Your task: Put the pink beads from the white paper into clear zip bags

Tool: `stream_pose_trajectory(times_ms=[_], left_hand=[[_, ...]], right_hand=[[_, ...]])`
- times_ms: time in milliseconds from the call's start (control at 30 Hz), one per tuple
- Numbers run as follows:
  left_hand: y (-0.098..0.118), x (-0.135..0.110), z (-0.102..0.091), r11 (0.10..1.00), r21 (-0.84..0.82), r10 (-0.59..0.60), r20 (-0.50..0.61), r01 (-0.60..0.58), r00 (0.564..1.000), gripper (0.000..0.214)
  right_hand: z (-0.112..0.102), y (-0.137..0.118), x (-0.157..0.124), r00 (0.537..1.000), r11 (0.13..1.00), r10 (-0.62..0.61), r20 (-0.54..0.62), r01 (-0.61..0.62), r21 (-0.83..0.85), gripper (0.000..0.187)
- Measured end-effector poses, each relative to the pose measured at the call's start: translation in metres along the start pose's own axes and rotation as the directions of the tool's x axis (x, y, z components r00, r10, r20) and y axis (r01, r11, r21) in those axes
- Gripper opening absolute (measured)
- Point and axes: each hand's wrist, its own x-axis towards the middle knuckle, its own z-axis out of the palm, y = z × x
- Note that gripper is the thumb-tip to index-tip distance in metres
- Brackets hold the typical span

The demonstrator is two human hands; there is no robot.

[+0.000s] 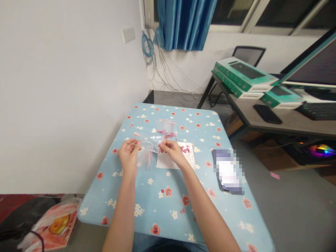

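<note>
A clear plastic bag (150,142) is stretched between my two hands above the table. My left hand (129,148) pinches its left end, and my right hand (170,148) grips its right end. Under my right forearm lies a white sheet of paper (168,163) with small pink-red pieces (185,149) on it. Just beyond my hands, another clear zip bag (166,124) lies flat with pink pieces (170,134) in or beside it. A further clear zip bag (145,159) with a red seal line rests below the held one, partly covered by my left hand.
The small table (149,210) has a blue flowered top. A phone-like blurred object (228,171) lies at its right. A desk (254,119) on the right carries green keyboard boxes (241,75) and a black phone (267,114). A wall (65,87) borders the left side.
</note>
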Motion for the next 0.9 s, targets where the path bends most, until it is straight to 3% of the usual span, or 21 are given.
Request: stream_pose_trajectory(times_ms=[133, 267, 367, 433, 500, 567, 700, 900], left_hand=[[-0.002, 0.003, -0.033, 0.989, 0.15, 0.01, -0.012, -0.008, 1.0, 0.033], [0.0, 0.004, -0.06, 0.901, 0.421, 0.102, 0.026, -0.104, 0.994, 0.03], [0.006, 0.0, -0.063, 0.614, 0.71, 0.342, 0.153, -0.343, 0.927, 0.028], [0.007, -0.005, -0.057, 0.416, 0.755, 0.389, 0.356, -0.507, 0.85, 0.03], [0.003, -0.01, -0.048, 0.299, 0.71, 0.279, 0.573, -0.637, 0.77, 0.035], [-0.005, -0.015, -0.041, 0.222, 0.688, 0.11, 0.686, -0.691, 0.719, 0.039], [-0.024, -0.022, -0.036, 0.107, 0.704, -0.114, 0.71, -0.702, 0.695, 0.047], [-0.033, -0.025, -0.039, 0.017, 0.706, -0.139, 0.703, -0.708, 0.697, 0.051]], right_hand=[[0.015, -0.002, 0.001, 0.998, 0.966, -0.038, 0.057, 0.051, -0.255, 0.03], [0.031, -0.001, 0.001, 0.997, 0.822, -0.077, 0.029, 0.08, -0.564, 0.027], [0.039, 0.001, -0.001, 0.996, 0.711, -0.085, 0.037, 0.086, -0.698, 0.023], [0.041, 0.002, -0.002, 0.994, 0.653, -0.087, 0.058, 0.101, -0.751, 0.022], [0.04, 0.003, -0.003, 0.993, 0.612, -0.096, 0.067, 0.113, -0.783, 0.02], [0.035, 0.005, -0.003, 0.991, 0.6, -0.113, 0.068, 0.123, -0.791, 0.02], [0.007, 0.01, 0.001, 0.988, 0.642, -0.157, -0.008, 0.096, -0.76, 0.015], [-0.051, 0.018, 0.006, 0.919, 0.563, -0.168, -0.355, -0.207, -0.801, 0.017]])
